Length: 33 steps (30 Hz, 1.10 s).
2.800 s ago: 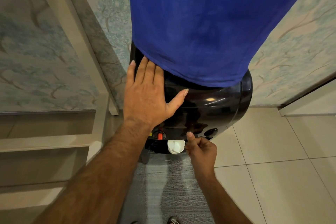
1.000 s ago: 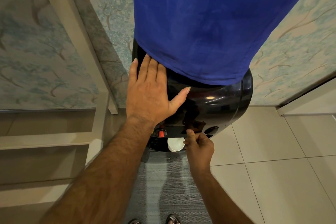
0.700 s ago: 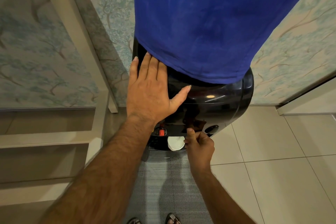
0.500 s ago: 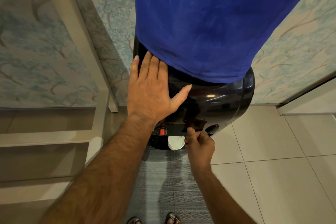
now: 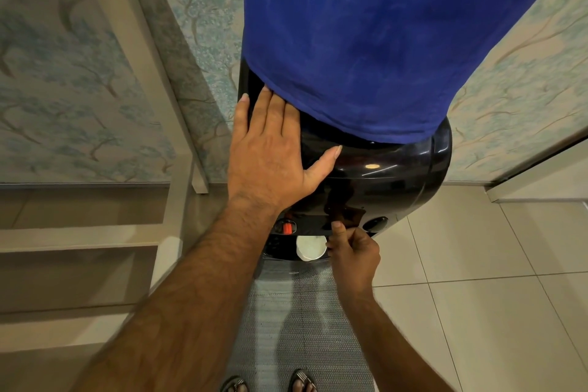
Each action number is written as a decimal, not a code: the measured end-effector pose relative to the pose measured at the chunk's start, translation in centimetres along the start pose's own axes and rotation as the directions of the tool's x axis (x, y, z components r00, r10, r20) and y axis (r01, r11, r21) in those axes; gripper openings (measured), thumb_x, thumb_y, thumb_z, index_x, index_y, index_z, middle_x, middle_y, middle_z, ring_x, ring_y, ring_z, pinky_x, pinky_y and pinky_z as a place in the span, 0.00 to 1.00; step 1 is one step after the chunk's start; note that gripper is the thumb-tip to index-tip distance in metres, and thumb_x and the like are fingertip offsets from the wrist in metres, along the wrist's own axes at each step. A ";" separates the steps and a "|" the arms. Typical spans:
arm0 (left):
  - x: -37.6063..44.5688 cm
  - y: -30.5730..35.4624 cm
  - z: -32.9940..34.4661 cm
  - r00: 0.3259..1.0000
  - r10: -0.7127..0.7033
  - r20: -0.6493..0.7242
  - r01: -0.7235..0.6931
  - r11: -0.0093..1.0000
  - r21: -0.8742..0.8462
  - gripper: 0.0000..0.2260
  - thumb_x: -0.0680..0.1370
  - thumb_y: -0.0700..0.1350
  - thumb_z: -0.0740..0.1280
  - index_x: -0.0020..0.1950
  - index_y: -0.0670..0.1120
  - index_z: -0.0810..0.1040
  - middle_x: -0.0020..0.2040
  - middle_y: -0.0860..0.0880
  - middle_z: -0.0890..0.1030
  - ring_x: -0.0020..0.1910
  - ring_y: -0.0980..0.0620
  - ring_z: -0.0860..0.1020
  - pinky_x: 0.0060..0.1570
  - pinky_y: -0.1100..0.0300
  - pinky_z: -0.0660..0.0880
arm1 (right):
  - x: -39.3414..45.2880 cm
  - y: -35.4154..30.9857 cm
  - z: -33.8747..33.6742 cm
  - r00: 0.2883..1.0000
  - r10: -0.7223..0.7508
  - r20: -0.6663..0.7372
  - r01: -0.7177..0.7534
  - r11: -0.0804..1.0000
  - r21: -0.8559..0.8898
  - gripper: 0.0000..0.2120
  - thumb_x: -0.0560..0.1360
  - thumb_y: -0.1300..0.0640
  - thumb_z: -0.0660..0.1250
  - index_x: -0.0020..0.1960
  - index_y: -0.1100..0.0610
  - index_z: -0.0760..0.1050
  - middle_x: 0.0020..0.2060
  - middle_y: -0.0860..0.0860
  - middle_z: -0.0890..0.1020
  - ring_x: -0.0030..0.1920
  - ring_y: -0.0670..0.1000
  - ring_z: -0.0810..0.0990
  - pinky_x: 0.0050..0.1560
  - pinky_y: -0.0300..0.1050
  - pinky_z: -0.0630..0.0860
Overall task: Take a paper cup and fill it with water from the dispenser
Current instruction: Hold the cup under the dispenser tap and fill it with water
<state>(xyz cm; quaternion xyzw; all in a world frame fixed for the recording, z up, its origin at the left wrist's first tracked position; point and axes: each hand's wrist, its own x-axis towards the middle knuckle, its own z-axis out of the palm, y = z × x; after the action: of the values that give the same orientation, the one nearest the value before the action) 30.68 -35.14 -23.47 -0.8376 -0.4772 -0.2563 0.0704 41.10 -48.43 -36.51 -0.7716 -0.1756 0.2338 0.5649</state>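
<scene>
Feet (image 5: pixel 269 384): two, in sandals, at the bottom edge; only the toes show, the rest cut off.

Mat (image 5: pixel 299 321): grey, woven, on the tiled floor (image 5: pixel 496 264) before the dispenser; partly covered by both forearms.

Right hand (image 5: pixel 353 251): fingers curled into a loose fist, thumb up against the dispenser's front panel, just right of the cup. Whether the thumb presses a tap or button cannot be told; the spot is dark and the hand covers it. Fingers touch or nearly touch the cup's right rim; a grasp on it cannot be confirmed.

Cup (image 5: pixel 311 247): white paper, upright in the dispenser's recess, seen from above. Its upper edge is hidden under the overhang. Water level not discernible.

Red tap (image 5: pixel 287 227): left of the cup, partly behind the left wrist.

Left hand (image 5: pixel 270 153): flat, fingers spread, palm down on the dispenser's top left shoulder; holds nothing.

Dispenser (image 5: pixel 381 181): glossy black; lower body out of sight.

Cover (image 5: pixel 350 41): blue cloth over the bottle, top cut off.

Wall (image 5: pixel 63 73): tree-pattern paper.
</scene>
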 end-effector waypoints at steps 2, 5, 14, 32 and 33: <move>0.0 0.0 0.1 1.000 0.000 -0.004 0.000 1.000 -0.004 0.41 0.77 0.70 0.55 0.73 0.37 0.69 0.74 0.37 0.71 0.77 0.40 0.65 0.78 0.40 0.55 | 0.0 0.0 0.0 1.000 -0.011 -0.004 0.011 1.000 -0.009 0.18 0.77 0.55 0.71 0.34 0.65 0.77 0.27 0.52 0.81 0.29 0.42 0.76 0.37 0.42 0.77; -0.1 0.0 0.1 1.000 0.003 -0.013 -0.003 1.000 -0.004 0.40 0.77 0.70 0.56 0.72 0.37 0.70 0.73 0.37 0.72 0.76 0.40 0.66 0.78 0.40 0.55 | 0.1 0.2 0.0 1.000 -0.012 -0.001 0.012 1.000 0.004 0.17 0.77 0.55 0.71 0.34 0.65 0.77 0.27 0.52 0.81 0.27 0.40 0.76 0.36 0.41 0.77; 0.0 0.0 0.1 1.000 0.004 -0.005 -0.004 1.000 -0.003 0.41 0.77 0.71 0.55 0.73 0.37 0.69 0.73 0.38 0.72 0.77 0.40 0.65 0.79 0.41 0.53 | 0.3 0.7 0.0 0.999 -0.033 0.001 0.033 0.999 0.003 0.17 0.77 0.54 0.71 0.32 0.60 0.76 0.28 0.54 0.82 0.29 0.45 0.77 0.38 0.46 0.78; -0.1 0.0 0.0 1.000 0.005 -0.004 -0.005 1.000 -0.014 0.40 0.77 0.70 0.55 0.73 0.37 0.69 0.74 0.38 0.72 0.77 0.41 0.65 0.78 0.41 0.54 | 0.1 3.5 -1.4 0.989 -0.088 0.119 0.059 0.973 0.225 0.19 0.73 0.47 0.71 0.30 0.58 0.72 0.25 0.54 0.75 0.29 0.50 0.72 0.31 0.43 0.73; -0.1 0.0 0.0 1.000 0.006 -0.008 -0.006 1.000 -0.012 0.40 0.78 0.70 0.55 0.73 0.37 0.70 0.74 0.38 0.72 0.77 0.41 0.65 0.78 0.41 0.54 | 0.2 3.9 -1.6 0.987 -0.097 0.126 0.065 0.969 0.239 0.19 0.73 0.47 0.71 0.31 0.59 0.72 0.27 0.56 0.75 0.30 0.51 0.71 0.32 0.45 0.72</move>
<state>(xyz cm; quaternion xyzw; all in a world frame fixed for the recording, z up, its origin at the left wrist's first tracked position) 30.65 -35.22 -23.51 -0.8384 -0.4730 -0.2622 0.0678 42.15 -50.78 -39.88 -0.6740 -0.2167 0.2818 0.6476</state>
